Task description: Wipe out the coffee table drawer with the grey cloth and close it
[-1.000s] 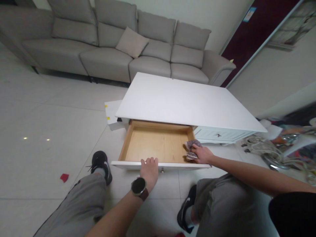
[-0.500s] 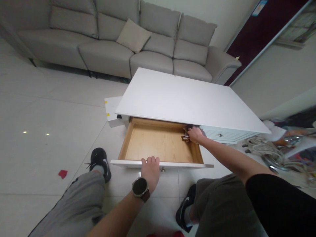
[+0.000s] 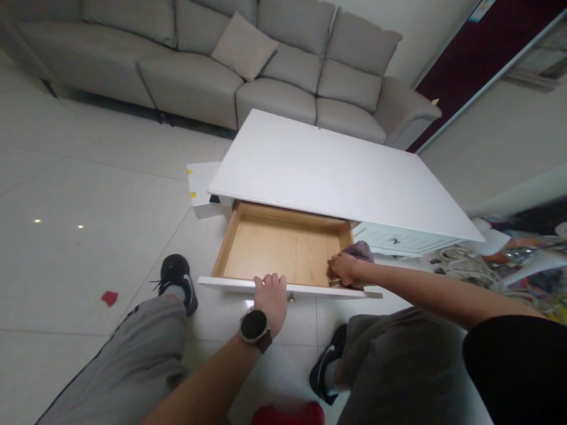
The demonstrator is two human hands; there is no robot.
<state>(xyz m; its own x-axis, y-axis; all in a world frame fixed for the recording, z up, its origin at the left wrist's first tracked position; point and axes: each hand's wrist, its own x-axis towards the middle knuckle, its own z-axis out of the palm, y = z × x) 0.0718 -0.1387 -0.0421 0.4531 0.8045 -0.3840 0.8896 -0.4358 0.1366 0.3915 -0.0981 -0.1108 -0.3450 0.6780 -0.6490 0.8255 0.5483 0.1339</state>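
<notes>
A drawer (image 3: 274,245) with a pale wood inside is pulled out from under the white table (image 3: 336,171). The fingers of my left hand (image 3: 270,301) are hooked over the top edge of its white front, just left of the small metal knob (image 3: 291,297). Inside the drawer's front right corner, my right hand (image 3: 345,268) is closed on a greyish-purple cloth (image 3: 361,251), which bulges out behind the knuckles over the right side wall. My right fingertips are partly hidden against the drawer.
A grey sofa (image 3: 190,77) with a beige cushion (image 3: 244,46) stands behind the table. Left of the table sits a white box (image 3: 206,184) with yellow marks. Coiled cables (image 3: 469,262) and clutter lie at the right. A red scrap (image 3: 109,298) is on the floor.
My right hand has moved with the cloth from the drawer's back right corner towards its front right corner. My left hand keeps its grip. The view has tipped slightly downward.
</notes>
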